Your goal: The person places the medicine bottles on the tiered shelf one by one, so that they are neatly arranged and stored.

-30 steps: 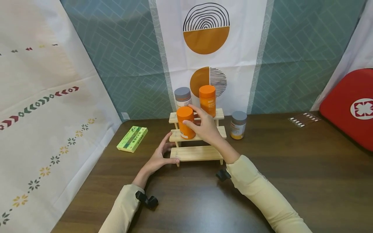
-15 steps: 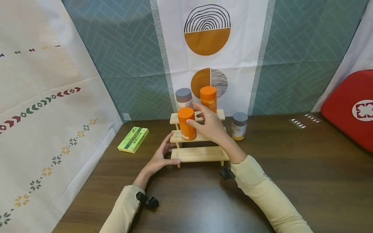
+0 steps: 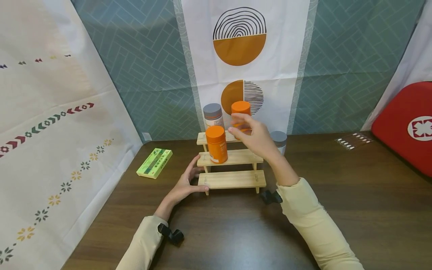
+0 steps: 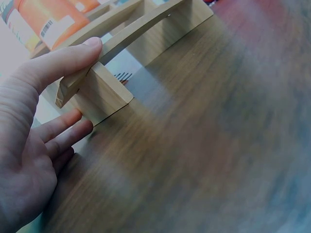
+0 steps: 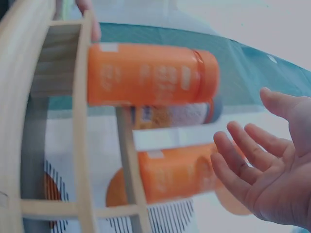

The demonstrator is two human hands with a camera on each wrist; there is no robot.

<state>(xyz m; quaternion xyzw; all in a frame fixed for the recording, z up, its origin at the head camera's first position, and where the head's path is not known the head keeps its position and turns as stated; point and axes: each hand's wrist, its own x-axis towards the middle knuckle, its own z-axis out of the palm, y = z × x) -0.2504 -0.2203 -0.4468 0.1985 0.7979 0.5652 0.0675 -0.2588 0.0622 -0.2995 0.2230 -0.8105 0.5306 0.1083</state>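
Observation:
A three-tier wooden stand (image 3: 233, 179) rises in stepped levels in the head view. On its middle step stands an orange jar (image 3: 217, 144), upright at the left end. My left hand (image 3: 182, 185) holds the stand's left end, thumb on the lowest step and fingers along the side; the left wrist view shows the thumb on the board's end (image 4: 68, 90). My right hand (image 3: 254, 137) is apart from the jar, fingers loosely bent and holding nothing. It partly hides a second orange jar (image 3: 241, 107) on the top step, beside a grey-lidded jar (image 3: 213, 112).
Another grey-lidded jar (image 3: 279, 139) stands on the table right of the stand, partly behind my right hand. A green-yellow box (image 3: 154, 163) lies to the left. A clear blister strip (image 3: 353, 141) and a red case (image 3: 405, 123) are at the right. Patterned cloth hangs behind.
My right hand has let go of the orange jar on the middle step and moved right and up from it. The jar stays in place. My left hand has not visibly moved.

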